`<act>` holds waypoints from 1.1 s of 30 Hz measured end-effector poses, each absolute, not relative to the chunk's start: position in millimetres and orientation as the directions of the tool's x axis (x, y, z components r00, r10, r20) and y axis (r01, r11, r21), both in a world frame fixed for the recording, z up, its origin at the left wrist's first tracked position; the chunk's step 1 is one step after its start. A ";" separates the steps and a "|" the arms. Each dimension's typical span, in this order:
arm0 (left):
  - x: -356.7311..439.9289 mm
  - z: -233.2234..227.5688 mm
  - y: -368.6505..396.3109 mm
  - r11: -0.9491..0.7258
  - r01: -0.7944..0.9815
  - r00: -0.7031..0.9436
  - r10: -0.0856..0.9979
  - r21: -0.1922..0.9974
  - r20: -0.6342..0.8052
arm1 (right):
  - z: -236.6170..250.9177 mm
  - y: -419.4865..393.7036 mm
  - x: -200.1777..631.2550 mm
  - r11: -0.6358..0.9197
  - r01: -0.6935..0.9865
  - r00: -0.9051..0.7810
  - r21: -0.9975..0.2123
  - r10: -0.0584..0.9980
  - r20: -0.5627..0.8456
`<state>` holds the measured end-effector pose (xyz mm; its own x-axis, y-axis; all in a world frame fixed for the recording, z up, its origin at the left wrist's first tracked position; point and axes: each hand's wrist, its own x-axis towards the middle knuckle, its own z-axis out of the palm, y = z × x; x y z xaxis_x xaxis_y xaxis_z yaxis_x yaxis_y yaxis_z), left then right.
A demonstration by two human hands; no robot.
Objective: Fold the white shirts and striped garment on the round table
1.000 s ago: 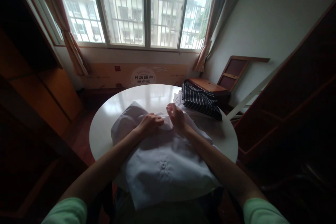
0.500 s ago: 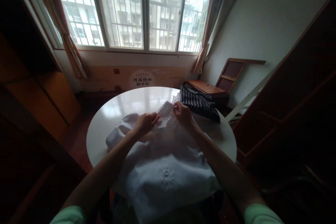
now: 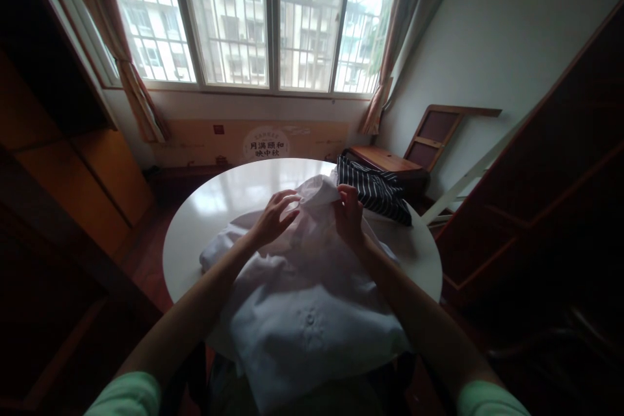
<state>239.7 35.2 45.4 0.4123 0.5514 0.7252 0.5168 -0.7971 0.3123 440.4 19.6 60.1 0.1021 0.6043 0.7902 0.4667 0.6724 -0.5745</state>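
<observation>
A white buttoned shirt (image 3: 302, 305) lies spread over the near half of a round white table (image 3: 234, 192), its lower part hanging over the front edge. My left hand (image 3: 273, 218) and my right hand (image 3: 350, 213) both pinch the shirt's far end, near the collar, and hold that part lifted off the table between them. A small button shows on the shirt near its middle.
A dark striped garment (image 3: 373, 192) lies at the table's far right edge, just beyond my right hand. Behind it stands a wooden chair (image 3: 414, 149). A window with curtains fills the far wall, and dark wooden furniture flanks both sides.
Both hands have moved further from me along the shirt and raised its collar end, which lay flat a second ago. The left sleeve bulge has flattened.
</observation>
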 end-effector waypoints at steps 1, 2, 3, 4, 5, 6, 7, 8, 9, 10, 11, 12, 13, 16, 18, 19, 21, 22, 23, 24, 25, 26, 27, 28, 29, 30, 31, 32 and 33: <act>240.5 45.6 34.8 -0.803 0.487 0.416 0.559 0.343 0.718 | 58.6 18.9 440.0 0.658 0.482 0.108 -0.579 0.611 0.785; 240.9 45.8 34.7 -0.807 0.460 0.418 0.564 0.370 0.712 | 57.1 18.1 439.8 0.645 0.495 0.113 -0.582 0.617 0.779; 241.1 45.8 34.9 -0.812 0.437 0.426 0.566 0.387 0.706 | 55.8 17.0 439.6 0.637 0.510 0.106 -0.578 0.620 0.777; 241.1 45.8 35.1 -0.818 0.422 0.441 0.563 0.392 0.699 | 54.6 15.5 439.2 0.634 0.531 0.084 -0.562 0.620 0.780; 241.1 45.7 35.2 -0.824 0.418 0.461 0.556 0.383 0.692 | 53.6 13.8 438.6 0.637 0.558 0.043 -0.532 0.618 0.785; 241.0 45.6 35.0 -0.828 0.425 0.483 0.550 0.366 0.681 | 52.8 12.1 437.8 0.644 0.586 -0.008 -0.492 0.611 0.791; 240.9 45.4 34.5 -0.827 0.441 0.500 0.548 0.348 0.670 | 52.3 10.8 437.0 0.653 0.611 -0.062 -0.448 0.604 0.794; 240.8 45.1 33.8 -0.821 0.461 0.508 0.555 0.336 0.659 | 52.1 10.4 436.3 0.656 0.632 -0.100 -0.413 0.597 0.796; 240.8 44.7 32.8 -0.810 0.479 0.505 0.569 0.338 0.649 | 52.2 11.1 436.1 0.650 0.651 -0.112 -0.393 0.594 0.797; 240.8 44.2 31.8 -0.795 0.489 0.494 0.591 0.359 0.637 | 52.4 13.2 436.5 0.631 0.670 -0.098 -0.391 0.598 0.796; 240.9 43.5 30.8 -0.775 0.488 0.477 0.622 0.402 0.621 | 52.7 16.7 437.6 0.597 0.692 -0.062 -0.406 0.610 0.790; 241.2 42.7 30.2 -0.749 0.472 0.459 0.660 0.465 0.595 | 53.0 21.1 439.1 0.550 0.715 -0.018 -0.431 0.631 0.775; 241.6 41.8 29.8 -0.712 0.443 0.442 0.702 0.544 0.559 | 53.5 26.0 441.0 0.498 0.736 0.027 -0.459 0.656 0.754; 244.2 38.9 30.7 -0.555 0.316 0.389 0.816 0.770 0.428 | 55.7 35.7 444.7 0.417 0.778 0.100 -0.470 0.656 0.748; 246.7 37.8 32.0 -0.466 0.264 0.326 0.867 0.844 0.377 | 58.4 32.5 442.0 0.482 0.779 0.075 -0.400 0.562 0.824; 247.9 37.6 32.6 -0.433 0.255 0.288 0.887 0.864 0.360 | 59.7 27.9 438.5 0.538 0.767 0.037 -0.350 0.508 0.861; 249.7 37.9 33.3 -0.380 0.237 0.237 0.915 0.894 0.326 | 60.7 15.9 428.0 0.666 0.707 -0.112 -0.240 0.440 0.891; 250.2 38.1 33.4 -0.357 0.221 0.228 0.924 0.908 0.308 | 59.9 10.1 421.8 0.725 0.661 -0.219 -0.193 0.433 0.875; 250.3 38.2 33.6 -0.339 0.198 0.230 0.928 0.920 0.292 | 58.0 5.5 415.7 0.773 0.614 -0.327 -0.160 0.434 0.839; 250.3 38.2 33.9 -0.325 0.172 0.239 0.929 0.930 0.281 | 55.0 2.6 410.2 0.800 0.580 -0.410 -0.153 0.450 0.793; 250.0 37.8 34.4 -0.318 0.147 0.250 0.928 0.937 0.275 | 51.1 1.6 405.5 0.804 0.568 -0.454 -0.175 0.484 0.748; 249.7 37.1 35.1 -0.315 0.126 0.257 0.926 0.941 0.276 | 46.7 2.3 402.1 0.787 0.576 -0.460 -0.222 0.536 0.707; 249.5 36.0 36.0 -0.315 0.114 0.263 0.924 0.942 0.277 | 42.2 4.3 399.9 0.751 0.594 -0.436 -0.288 0.601 0.670; 249.4 34.7 37.1 -0.313 0.112 0.262 0.925 0.943 0.275 | 37.9 7.1 398.9 0.705 0.610 -0.394 -0.361 0.665 0.635; 249.6 33.3 38.2 -0.307 0.118 0.258 0.928 0.944 0.270 | 34.1 10.2 398.6 0.660 0.618 -0.351 -0.427 0.718 0.601; 249.8 31.7 39.3 -0.299 0.127 0.252 0.932 0.946 0.261 | 31.2 12.9 399.0 0.626 0.616 -0.321 -0.478 0.754 0.573; 250.2 30.2 40.3 -0.288 0.133 0.248 0.936 0.948 0.250 | 29.1 15.0 399.5 0.604 0.611 -0.301 -0.511 0.775 0.557; 250.6 28.8 41.3 -0.276 0.135 0.249 0.939 0.952 0.238 | 27.7 16.4 400.0 0.591 0.608 -0.283 -0.530 0.785 0.552; 250.9 27.6 42.0 -0.270 0.133 0.251 0.940 0.954 0.231 | 26.9 17.1 400.3 0.583 0.608 -0.265 -0.539 0.789 0.554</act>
